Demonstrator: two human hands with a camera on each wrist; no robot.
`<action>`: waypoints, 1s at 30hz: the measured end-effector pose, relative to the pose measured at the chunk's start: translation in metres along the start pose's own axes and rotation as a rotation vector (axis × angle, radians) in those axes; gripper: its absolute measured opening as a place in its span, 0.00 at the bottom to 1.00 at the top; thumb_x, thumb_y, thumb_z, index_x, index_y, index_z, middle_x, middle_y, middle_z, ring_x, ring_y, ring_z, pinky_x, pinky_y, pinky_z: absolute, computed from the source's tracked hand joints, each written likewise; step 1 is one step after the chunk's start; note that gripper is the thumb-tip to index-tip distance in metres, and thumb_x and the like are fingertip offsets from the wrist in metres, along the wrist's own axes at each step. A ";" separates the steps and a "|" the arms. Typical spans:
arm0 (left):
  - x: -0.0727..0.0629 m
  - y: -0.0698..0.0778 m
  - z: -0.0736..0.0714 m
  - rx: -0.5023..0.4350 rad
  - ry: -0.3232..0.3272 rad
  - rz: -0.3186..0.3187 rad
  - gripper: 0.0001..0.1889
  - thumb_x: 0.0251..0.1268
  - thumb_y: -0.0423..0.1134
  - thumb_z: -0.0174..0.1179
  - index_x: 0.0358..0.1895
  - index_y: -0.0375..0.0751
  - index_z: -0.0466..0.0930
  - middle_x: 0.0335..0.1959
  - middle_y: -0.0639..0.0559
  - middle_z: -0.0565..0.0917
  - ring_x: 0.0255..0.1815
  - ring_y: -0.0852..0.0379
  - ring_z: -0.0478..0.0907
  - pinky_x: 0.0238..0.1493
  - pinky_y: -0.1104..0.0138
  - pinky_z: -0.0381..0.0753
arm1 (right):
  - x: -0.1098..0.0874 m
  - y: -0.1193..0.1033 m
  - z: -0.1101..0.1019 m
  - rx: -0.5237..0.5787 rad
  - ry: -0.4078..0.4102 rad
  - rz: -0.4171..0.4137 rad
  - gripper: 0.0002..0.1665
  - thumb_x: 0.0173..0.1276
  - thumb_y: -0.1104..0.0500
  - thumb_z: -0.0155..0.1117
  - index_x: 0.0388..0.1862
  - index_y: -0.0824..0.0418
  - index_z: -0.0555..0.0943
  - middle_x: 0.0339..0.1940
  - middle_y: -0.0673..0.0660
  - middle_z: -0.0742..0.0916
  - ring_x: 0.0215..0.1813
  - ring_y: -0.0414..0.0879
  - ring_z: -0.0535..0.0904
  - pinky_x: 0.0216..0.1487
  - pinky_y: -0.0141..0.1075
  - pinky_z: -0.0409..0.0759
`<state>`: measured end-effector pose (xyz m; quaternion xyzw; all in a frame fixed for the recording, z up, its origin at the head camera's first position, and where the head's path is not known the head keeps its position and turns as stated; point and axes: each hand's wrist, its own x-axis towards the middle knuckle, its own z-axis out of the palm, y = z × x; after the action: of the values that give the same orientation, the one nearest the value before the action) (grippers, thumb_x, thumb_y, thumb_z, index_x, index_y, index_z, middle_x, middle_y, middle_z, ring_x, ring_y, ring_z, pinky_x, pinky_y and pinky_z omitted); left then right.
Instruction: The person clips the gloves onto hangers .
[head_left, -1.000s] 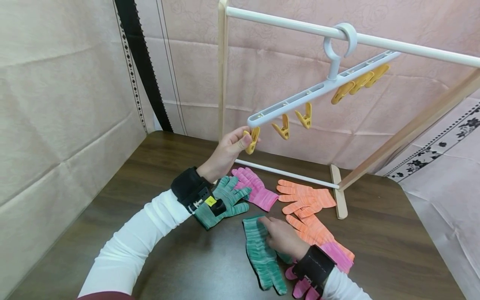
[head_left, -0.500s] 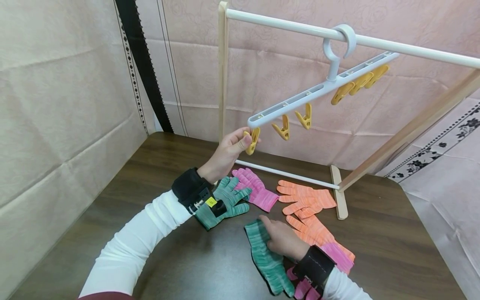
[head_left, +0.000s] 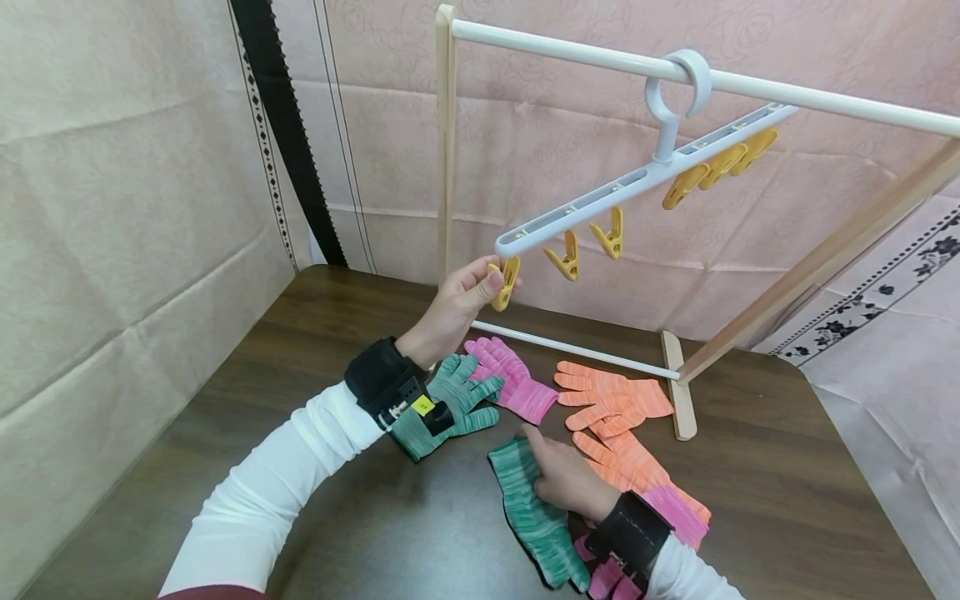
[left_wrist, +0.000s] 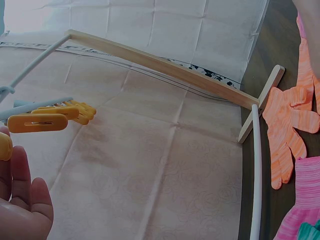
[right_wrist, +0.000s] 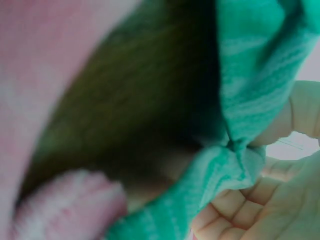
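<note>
My left hand (head_left: pixel 452 308) pinches a yellow clothespin (head_left: pixel 506 286) that hangs at the near end of the light blue hanger (head_left: pixel 592 204). Below and to the right, my right hand (head_left: pixel 572 482) holds a green striped glove (head_left: pixel 534 523) by its cuff, the glove's fingers pointing down toward me. In the right wrist view, the green fabric (right_wrist: pixel 195 202) is bunched between thumb and fingers. More yellow clips (head_left: pixel 564 257) dangle along the hanger, apart from my left hand. A second green glove (head_left: pixel 450 404) lies under my left wrist.
The hanger hooks over a white rail (head_left: pixel 555 50) on a wooden stand (head_left: pixel 817 262). On the brown table (head_left: pixel 247 433) lie a pink glove (head_left: pixel 517 379), two orange gloves (head_left: pixel 611 396) and more pink fabric (head_left: pixel 678 512) partly under my right forearm. Cloth walls (head_left: pixel 135 208) surround the table.
The held green glove has turned slightly, its finger end swinging right toward my right wrist. Both hands stay almost in place, the left still pinching the clothespin.
</note>
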<state>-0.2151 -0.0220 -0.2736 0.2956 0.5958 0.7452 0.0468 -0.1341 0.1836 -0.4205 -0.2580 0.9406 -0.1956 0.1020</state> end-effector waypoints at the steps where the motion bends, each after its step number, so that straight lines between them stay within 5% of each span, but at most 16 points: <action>1: 0.000 0.000 0.000 0.001 0.002 -0.001 0.51 0.38 0.68 0.54 0.59 0.26 0.59 0.41 0.55 0.75 0.51 0.55 0.71 0.59 0.57 0.60 | 0.000 0.000 0.000 0.007 0.004 0.000 0.43 0.42 0.75 0.55 0.62 0.63 0.57 0.21 0.48 0.71 0.17 0.38 0.56 0.17 0.28 0.55; 10: -0.001 -0.001 0.000 0.009 0.010 -0.005 0.51 0.38 0.68 0.54 0.59 0.27 0.60 0.44 0.48 0.75 0.51 0.56 0.70 0.60 0.56 0.59 | 0.000 0.004 -0.002 0.097 0.023 -0.009 0.46 0.42 0.76 0.56 0.64 0.59 0.56 0.44 0.59 0.76 0.26 0.42 0.65 0.20 0.29 0.63; 18: 0.000 -0.002 0.000 0.005 0.017 -0.015 0.51 0.38 0.68 0.54 0.59 0.27 0.59 0.49 0.37 0.73 0.51 0.55 0.70 0.61 0.55 0.58 | -0.001 0.005 -0.003 0.117 0.046 0.020 0.46 0.43 0.75 0.56 0.65 0.60 0.56 0.47 0.64 0.75 0.35 0.45 0.69 0.26 0.31 0.66; 22: 0.000 -0.002 0.000 0.002 0.024 -0.018 0.52 0.37 0.69 0.54 0.59 0.27 0.60 0.48 0.39 0.73 0.51 0.56 0.70 0.61 0.55 0.58 | -0.001 0.004 -0.004 0.206 0.064 0.055 0.43 0.48 0.73 0.57 0.65 0.62 0.56 0.45 0.63 0.77 0.37 0.45 0.71 0.27 0.31 0.68; 30: 0.000 -0.002 0.000 0.003 0.023 -0.017 0.52 0.37 0.69 0.54 0.59 0.27 0.59 0.48 0.40 0.74 0.52 0.54 0.70 0.61 0.55 0.58 | 0.002 0.003 -0.006 0.383 0.111 0.163 0.38 0.53 0.69 0.59 0.64 0.64 0.58 0.32 0.58 0.78 0.25 0.42 0.69 0.24 0.31 0.69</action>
<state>-0.2158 -0.0212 -0.2758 0.2820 0.6000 0.7473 0.0460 -0.1393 0.1866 -0.4162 -0.1456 0.9082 -0.3758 0.1127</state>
